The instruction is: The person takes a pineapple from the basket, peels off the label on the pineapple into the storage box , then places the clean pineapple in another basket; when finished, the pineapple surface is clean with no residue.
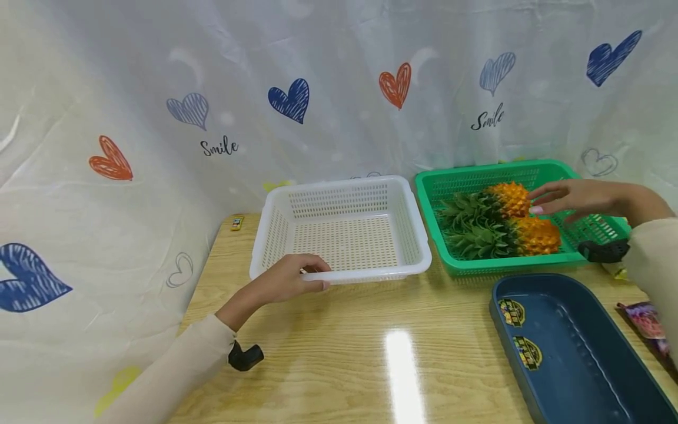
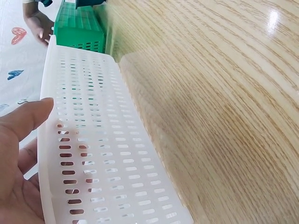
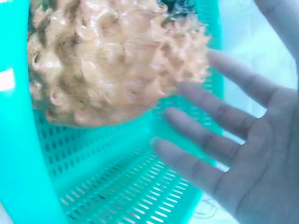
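Observation:
My left hand (image 1: 286, 278) grips the near rim of a white plastic basket (image 1: 378, 272), thumb on the outer side and fingers reaching over inside. Nothing lies in this basket. Over the green basket (image 1: 431, 221) hovers my right hand (image 1: 574, 197), its fingers spread and holding nothing. Two pineapples with orange bodies and green leaves lie side by side there, a far pineapple (image 1: 512, 196) and a near pineapple (image 1: 537, 237). The right wrist view shows the fingertips (image 3: 175, 116) close beside a pineapple (image 3: 107, 60); whether they touch it I cannot tell.
A dark blue tray (image 1: 572, 347) with two stickers stands at the right front. Beyond its right side lies a purple-pink packet (image 1: 643, 321), partly behind my sleeve. A small yellow packet (image 1: 236, 223) sits at the table's far left. A printed curtain (image 1: 339, 118) hangs behind.

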`<move>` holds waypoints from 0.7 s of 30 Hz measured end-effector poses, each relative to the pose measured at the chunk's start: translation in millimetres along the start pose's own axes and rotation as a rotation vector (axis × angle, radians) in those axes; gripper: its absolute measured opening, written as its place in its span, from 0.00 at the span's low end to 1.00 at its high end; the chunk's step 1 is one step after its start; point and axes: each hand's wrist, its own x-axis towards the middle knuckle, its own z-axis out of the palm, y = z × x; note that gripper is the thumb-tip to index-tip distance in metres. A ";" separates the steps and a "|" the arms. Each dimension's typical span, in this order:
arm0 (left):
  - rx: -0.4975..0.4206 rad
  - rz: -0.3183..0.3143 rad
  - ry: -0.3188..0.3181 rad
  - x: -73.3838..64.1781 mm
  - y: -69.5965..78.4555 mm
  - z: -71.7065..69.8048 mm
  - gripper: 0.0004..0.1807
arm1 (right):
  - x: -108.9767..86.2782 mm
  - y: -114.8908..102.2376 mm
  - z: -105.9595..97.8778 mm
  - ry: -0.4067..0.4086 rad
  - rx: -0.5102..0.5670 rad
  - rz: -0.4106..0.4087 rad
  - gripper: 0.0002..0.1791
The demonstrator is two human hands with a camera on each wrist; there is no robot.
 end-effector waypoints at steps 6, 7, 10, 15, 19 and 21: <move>0.013 -0.007 0.003 0.8 -2.2 -4.0 0.14 | -6.4 -9.8 -4.6 0.149 -0.060 -0.059 0.34; 0.016 -0.003 0.008 0.6 -3.0 -4.8 0.15 | -6.9 -12.2 -4.9 0.168 -0.066 -0.061 0.33; 0.024 -0.009 0.028 -0.4 -4.8 -7.2 0.19 | -7.5 -20.9 -4.6 0.220 -0.090 -0.062 0.33; 0.034 -0.014 0.041 -4.3 -5.7 -11.1 0.23 | -10.6 -36.5 0.1 0.290 -0.126 -0.081 0.33; 0.053 0.022 0.075 -8.0 -3.7 -14.5 0.24 | -17.3 -51.2 8.5 0.356 -0.155 -0.123 0.28; 0.060 0.044 0.102 -10.0 -1.6 -16.7 0.23 | -20.6 -61.0 14.7 0.390 -0.166 -0.147 0.26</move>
